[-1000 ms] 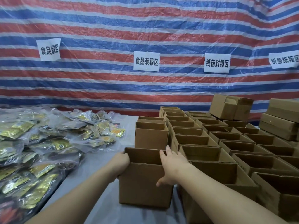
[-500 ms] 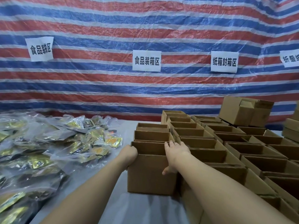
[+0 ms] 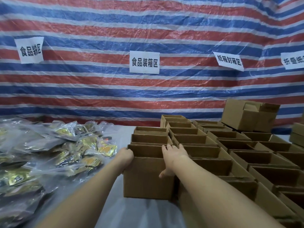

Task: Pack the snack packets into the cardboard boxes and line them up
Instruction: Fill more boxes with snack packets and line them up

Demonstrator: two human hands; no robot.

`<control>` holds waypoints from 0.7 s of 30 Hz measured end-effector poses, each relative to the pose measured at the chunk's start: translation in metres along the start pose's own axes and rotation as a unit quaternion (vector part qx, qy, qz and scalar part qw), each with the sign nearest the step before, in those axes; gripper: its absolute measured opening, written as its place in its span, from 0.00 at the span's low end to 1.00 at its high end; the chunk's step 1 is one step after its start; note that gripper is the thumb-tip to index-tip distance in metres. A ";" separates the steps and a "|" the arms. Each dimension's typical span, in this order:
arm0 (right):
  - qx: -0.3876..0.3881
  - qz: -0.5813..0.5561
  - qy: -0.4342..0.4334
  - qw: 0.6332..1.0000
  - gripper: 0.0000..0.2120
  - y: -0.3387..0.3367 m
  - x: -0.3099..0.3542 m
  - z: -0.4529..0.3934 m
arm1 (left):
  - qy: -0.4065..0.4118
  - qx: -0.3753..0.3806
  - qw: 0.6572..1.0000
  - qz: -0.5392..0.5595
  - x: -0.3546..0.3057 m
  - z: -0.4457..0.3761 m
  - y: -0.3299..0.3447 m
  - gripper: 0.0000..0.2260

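Observation:
An open, empty cardboard box (image 3: 148, 178) stands on the grey table, right behind two more open boxes (image 3: 148, 139) in the same column. My left hand (image 3: 126, 156) grips its upper left corner. My right hand (image 3: 172, 156) holds its right wall, fingers over the rim and thumb on the front face. A heap of snack packets (image 3: 65, 145) in clear plastic with gold labels lies to the left of the box.
Several rows of open boxes (image 3: 230, 145) fill the table to the right, touching the held box. Closed boxes (image 3: 246, 114) are stacked at the back right. A striped tarp (image 3: 148, 30) with paper signs hangs behind. Bare table (image 3: 131, 211) lies in front.
Both hands have slid the box away from me, up against the two boxes behind it. The grip on it is the same.

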State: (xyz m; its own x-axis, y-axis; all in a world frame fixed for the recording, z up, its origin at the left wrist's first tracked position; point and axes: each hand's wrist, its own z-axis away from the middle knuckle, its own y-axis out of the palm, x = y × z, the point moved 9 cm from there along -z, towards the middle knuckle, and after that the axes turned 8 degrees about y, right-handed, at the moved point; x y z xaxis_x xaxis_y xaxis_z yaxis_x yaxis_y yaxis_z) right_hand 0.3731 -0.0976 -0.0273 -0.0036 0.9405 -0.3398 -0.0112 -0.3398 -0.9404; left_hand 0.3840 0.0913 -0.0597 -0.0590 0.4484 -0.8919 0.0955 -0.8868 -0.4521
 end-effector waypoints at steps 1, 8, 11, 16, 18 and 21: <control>0.002 -0.004 -0.002 1.000 0.56 0.000 0.000 0.000 | -0.002 0.001 1.000 -0.001 0.001 -0.001 0.002 0.17; 0.001 -0.138 -0.018 0.990 0.52 -0.016 -0.019 0.018 | 0.123 -0.140 0.976 -0.110 -0.041 0.021 -0.026 0.27; -0.069 -0.215 -0.001 0.974 0.37 -0.043 -0.039 0.037 | 0.208 -0.154 0.956 -0.140 -0.072 0.045 -0.028 0.19; -0.093 -0.283 0.007 0.955 0.19 -0.053 -0.088 0.089 | 0.343 -0.043 0.899 -0.268 -0.125 0.106 0.014 0.09; -0.091 -0.305 0.034 0.947 0.20 -0.050 -0.119 0.107 | 0.361 -0.004 0.881 -0.306 -0.141 0.128 0.035 0.07; -0.090 -0.354 0.090 0.927 0.21 -0.037 -0.174 0.119 | 0.389 0.014 0.876 -0.285 -0.167 0.144 0.060 0.04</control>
State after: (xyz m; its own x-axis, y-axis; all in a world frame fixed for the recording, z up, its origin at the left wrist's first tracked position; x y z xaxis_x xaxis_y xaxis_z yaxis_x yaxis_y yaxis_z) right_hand 0.2551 -0.2483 0.0680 0.1071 0.9182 0.3813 0.2201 0.3521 -0.9097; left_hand 0.2568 -0.0529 0.0640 0.6067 0.7499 -0.2639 0.2449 -0.4921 -0.8354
